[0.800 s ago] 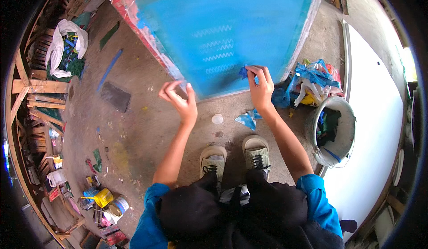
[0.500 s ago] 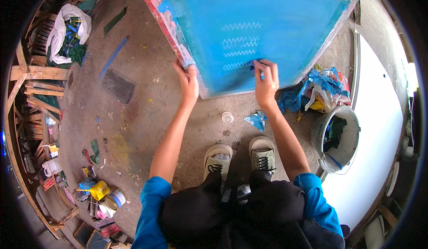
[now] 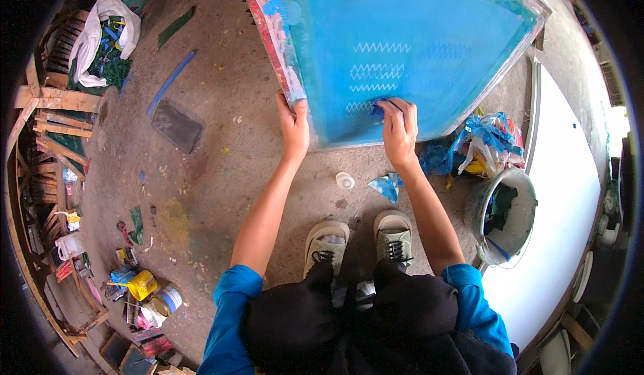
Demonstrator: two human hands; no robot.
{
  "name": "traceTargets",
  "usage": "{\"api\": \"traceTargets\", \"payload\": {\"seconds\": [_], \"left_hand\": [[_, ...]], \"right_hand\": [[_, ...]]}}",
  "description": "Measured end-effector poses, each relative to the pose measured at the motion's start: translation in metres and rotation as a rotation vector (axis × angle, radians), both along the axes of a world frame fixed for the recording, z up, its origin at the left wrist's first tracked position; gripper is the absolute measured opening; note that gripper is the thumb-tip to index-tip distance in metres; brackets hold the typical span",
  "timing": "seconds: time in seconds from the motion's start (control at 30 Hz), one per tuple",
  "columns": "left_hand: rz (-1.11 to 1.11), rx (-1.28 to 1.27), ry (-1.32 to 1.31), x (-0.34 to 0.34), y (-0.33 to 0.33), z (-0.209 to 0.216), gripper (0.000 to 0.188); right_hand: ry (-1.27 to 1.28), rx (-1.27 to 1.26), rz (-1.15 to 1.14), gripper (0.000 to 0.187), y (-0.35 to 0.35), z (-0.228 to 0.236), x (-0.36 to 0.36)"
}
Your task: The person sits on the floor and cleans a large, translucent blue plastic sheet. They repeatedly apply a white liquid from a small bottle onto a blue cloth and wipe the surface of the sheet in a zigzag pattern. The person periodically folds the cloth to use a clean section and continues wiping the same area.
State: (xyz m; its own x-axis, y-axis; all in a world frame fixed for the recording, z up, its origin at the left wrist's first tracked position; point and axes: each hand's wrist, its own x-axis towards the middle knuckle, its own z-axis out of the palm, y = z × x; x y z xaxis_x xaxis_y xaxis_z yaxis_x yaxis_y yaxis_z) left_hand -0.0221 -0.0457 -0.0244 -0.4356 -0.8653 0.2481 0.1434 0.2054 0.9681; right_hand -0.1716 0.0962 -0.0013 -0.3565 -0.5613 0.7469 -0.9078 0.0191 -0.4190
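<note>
A large screen-printing frame (image 3: 402,19) is tilted up before me, its mesh coated blue and its left edge smeared with red and pink paint. Rows of pale zigzag lines (image 3: 378,71) run across the mesh. My left hand (image 3: 294,125) grips the lower left edge of the frame, thumb on the front and fingers behind. My right hand (image 3: 400,130) pinches a small wad of dark blue cloth (image 3: 378,109) against the mesh, at the lowest zigzag row. Most of the wad is hidden under my fingers.
Below the frame lie a small white cup (image 3: 345,180) and a blue-white scrap (image 3: 385,188). Plastic bags (image 3: 493,140), a grey bucket (image 3: 528,231) and a white board (image 3: 563,174) are at right. Paint tins (image 3: 166,300), wooden racks (image 3: 67,110) and a white sack (image 3: 127,33) line the left.
The frame and my left hand sit slightly further right in view. My right hand stays low on the mesh, its cloth now over the right end of the lowest zigzag row.
</note>
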Motion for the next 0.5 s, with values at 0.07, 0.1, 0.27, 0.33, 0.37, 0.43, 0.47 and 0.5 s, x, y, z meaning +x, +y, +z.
{"api": "traceTargets", "payload": {"seconds": [0.07, 0.1, 0.27, 0.33, 0.37, 0.43, 0.47, 0.5], "left_hand": [[-0.008, -0.002, -0.014, 0.004, -0.003, -0.003, 0.052], [-0.008, -0.001, -0.017, 0.005, -0.004, -0.005, 0.052], [0.016, 0.02, 0.024, -0.001, 0.001, -0.005, 0.056], [0.052, 0.041, 0.018, -0.003, 0.002, -0.012, 0.059], [0.032, 0.04, 0.027, -0.003, 0.001, -0.015, 0.061], [-0.002, 0.036, 0.038, 0.002, -0.003, -0.018, 0.064], [-0.018, 0.058, 0.021, 0.004, -0.004, -0.02, 0.065], [-0.033, 0.073, 0.005, 0.007, -0.006, -0.02, 0.065]], "right_hand": [[0.146, 0.092, -0.037, 0.036, 0.007, -0.004, 0.006], [0.221, 0.14, -0.056, 0.04, 0.011, -0.008, 0.008], [0.124, 0.447, -0.044, 0.061, 0.017, -0.037, 0.012], [0.134, 0.536, 0.048, 0.06, 0.008, -0.044, 0.017], [0.139, 0.581, 0.092, 0.059, 0.004, -0.047, 0.021], [0.318, 0.639, 0.139, 0.059, -0.003, -0.042, 0.03], [0.385, 0.636, 0.127, 0.059, -0.001, -0.038, 0.028], [0.453, 0.626, 0.113, 0.059, -0.002, -0.031, 0.027]]}}
